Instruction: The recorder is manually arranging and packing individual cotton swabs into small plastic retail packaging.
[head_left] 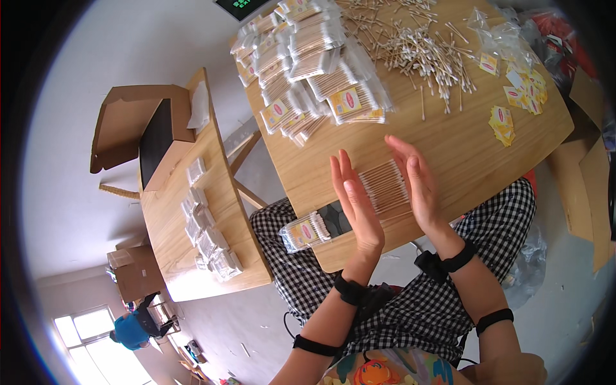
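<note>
Palms facing and fingers extended, neither clenched, a worker's left hand [358, 208] at eight o'clock and right hand [422, 189] at three frame a row of cotton swabs [386, 186] on a wooden table [471, 163]. The step appears to be squaring the row; the next move likely calls for light, even inward pressure.

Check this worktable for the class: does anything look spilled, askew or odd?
The loose cotton swabs on the far part of the table look untidy: they lie scattered, pointing every way, while the row of swabs between the left hand and right hand is neatly parallel. Whether they spilled, I cannot tell.
</note>
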Action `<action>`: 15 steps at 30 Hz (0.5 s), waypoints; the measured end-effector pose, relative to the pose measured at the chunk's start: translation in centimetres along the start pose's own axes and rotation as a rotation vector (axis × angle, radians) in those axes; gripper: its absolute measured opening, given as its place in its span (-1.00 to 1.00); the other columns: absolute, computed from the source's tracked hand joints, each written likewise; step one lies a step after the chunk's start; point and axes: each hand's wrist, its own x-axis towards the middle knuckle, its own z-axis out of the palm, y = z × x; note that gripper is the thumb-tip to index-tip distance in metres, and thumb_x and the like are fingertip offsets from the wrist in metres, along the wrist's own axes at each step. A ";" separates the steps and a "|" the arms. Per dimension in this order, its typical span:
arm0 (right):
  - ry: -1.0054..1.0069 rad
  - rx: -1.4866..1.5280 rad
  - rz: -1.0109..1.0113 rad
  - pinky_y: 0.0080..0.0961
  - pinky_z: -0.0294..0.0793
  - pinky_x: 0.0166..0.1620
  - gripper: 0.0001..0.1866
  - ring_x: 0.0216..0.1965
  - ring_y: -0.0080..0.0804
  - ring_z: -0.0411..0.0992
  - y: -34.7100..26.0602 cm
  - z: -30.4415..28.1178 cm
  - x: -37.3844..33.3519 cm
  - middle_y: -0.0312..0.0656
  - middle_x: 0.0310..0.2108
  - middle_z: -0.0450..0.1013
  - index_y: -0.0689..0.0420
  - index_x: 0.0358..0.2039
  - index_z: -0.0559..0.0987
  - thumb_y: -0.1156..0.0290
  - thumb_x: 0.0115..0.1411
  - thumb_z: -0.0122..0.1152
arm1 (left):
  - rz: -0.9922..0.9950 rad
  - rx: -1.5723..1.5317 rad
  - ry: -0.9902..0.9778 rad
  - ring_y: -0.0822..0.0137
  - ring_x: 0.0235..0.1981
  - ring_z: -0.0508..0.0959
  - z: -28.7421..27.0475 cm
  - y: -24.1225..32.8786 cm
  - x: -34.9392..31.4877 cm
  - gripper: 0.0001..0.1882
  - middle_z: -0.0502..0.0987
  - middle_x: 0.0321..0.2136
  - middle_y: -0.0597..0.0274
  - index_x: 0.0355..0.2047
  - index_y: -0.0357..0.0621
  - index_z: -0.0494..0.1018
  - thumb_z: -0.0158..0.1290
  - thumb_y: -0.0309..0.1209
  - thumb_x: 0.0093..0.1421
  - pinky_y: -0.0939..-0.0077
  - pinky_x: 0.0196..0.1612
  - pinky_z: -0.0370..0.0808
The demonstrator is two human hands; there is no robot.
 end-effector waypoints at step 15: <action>0.115 0.194 0.086 -0.23 0.08 0.44 -0.24 0.39 -0.17 0.19 -1.3 -3.1 0.0 0.13 0.29 0.28 0.37 0.29 0.28 -0.14 0.49 -0.28 | 0.342 1.257 -0.447 -0.13 0.50 -0.16 -2.2 1.3 -1.8 0.04 -0.09 0.46 -0.27 0.43 -0.42 -0.10 -0.19 0.28 0.33 -0.10 0.46 -0.14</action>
